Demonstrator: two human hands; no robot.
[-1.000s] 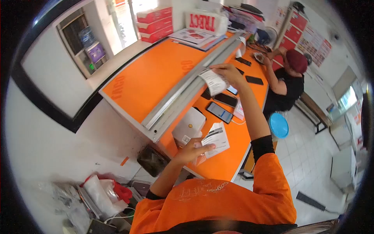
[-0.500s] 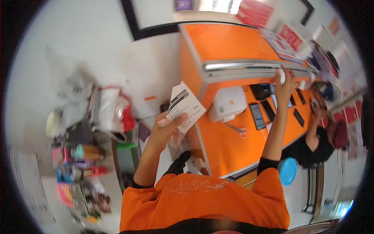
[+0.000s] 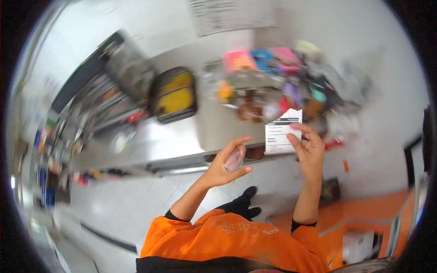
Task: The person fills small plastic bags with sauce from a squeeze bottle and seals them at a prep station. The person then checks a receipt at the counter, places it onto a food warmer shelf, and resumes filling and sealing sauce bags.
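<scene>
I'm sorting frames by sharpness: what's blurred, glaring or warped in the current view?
Head view: the colorful clutter on the steel counter is smeared, probably by camera motion; the printed slip in the right hand looks crisper, its small print unclear; glare whitens the counter near its front edge; wide-lens distortion bends the surroundings, with black corners.

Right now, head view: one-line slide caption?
Printed slip in the right hand, clear plastic in the left hand, both hands held near a cluttered counter.
</scene>
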